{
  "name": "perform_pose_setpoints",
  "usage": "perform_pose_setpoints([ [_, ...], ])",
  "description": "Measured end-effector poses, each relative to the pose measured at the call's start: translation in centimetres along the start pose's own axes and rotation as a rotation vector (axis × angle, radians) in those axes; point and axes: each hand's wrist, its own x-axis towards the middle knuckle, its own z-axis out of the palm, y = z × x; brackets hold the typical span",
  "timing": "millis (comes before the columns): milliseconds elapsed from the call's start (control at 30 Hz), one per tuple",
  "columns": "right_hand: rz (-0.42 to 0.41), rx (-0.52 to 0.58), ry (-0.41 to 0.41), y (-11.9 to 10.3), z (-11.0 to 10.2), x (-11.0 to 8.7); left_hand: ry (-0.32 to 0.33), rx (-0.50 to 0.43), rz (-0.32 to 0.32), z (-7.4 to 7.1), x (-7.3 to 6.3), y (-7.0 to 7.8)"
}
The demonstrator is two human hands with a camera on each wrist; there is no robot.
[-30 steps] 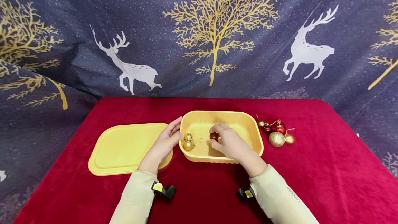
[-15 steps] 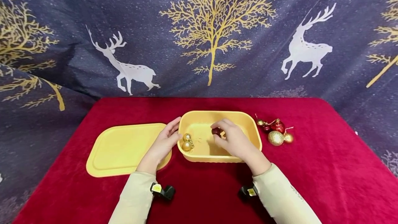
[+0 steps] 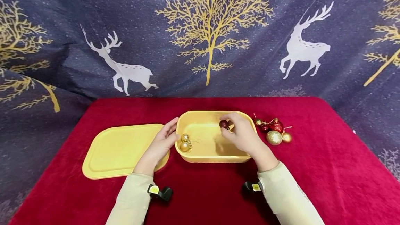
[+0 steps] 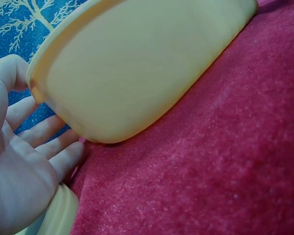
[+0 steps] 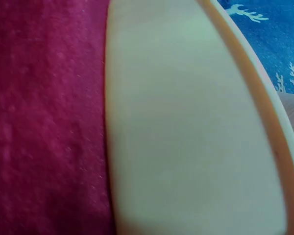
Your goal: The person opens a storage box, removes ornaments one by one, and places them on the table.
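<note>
In the head view a yellow plastic box (image 3: 203, 159) stands uncovered on the table. My left hand (image 3: 160, 144) holds its left end, with the thumb (image 4: 10, 68) at the rim and the other fingers spread along the outer wall. Above the box's right half, my right hand (image 3: 242, 134) pinches a dark red Christmas ball (image 3: 223, 124) between thumb and fingertips. Two gold balls (image 3: 185, 146) lie inside at the left end. The right wrist view shows mostly the box's outer wall (image 5: 186, 127); the held ball is hidden there.
Flat on the red cloth (image 3: 200, 193), a yellow lid (image 3: 122, 152) lies left of the box, partly under the left forearm and hand. Right of the box sit a glittery gold ball (image 3: 274, 137), a shiny red ball (image 3: 276, 125) and several smaller ones. A printed curtain (image 3: 175, 61) hangs behind.
My right hand has moved right and somewhat up inside the box with the dark red ball. The left hand stays at the box's left end. The whole head view has shifted slightly.
</note>
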Motion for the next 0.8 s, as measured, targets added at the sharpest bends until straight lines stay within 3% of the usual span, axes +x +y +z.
perform_pose_setpoints([
  [800,0.097,-0.028,0.163,1.8,-3.2,-0.1,-0.004,-0.029,-0.002,0.0,0.0,-0.1],
])
